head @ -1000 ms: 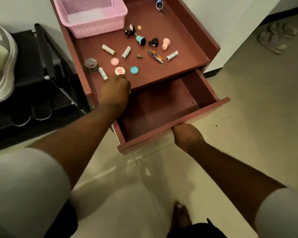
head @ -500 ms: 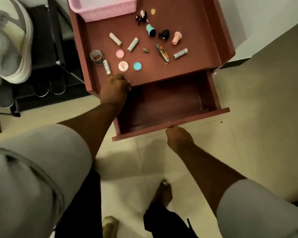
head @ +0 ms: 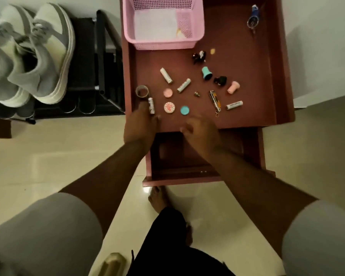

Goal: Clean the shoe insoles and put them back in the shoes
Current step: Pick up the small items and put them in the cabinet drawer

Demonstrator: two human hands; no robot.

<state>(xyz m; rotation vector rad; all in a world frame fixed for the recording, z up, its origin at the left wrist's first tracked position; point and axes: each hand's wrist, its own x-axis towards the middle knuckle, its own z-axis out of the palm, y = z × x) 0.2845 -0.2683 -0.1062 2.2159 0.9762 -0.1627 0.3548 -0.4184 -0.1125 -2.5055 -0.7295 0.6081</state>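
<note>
Shoes on rack, far left of left hand

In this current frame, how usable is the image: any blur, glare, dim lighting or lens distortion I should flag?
Head view: dim, warm light overall; the right hand is motion-blurred, its fingers smeared, and the left hand is soft too. A small glare spot sits on the floor tile below the open drawer. Wide-angle bending shows at the edges; the sneakers look soft.

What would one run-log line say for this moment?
drawer: open | left hand: on cabinet top edge | right hand: above drawer, holding nothing | shoes: on rack, untouched
</note>
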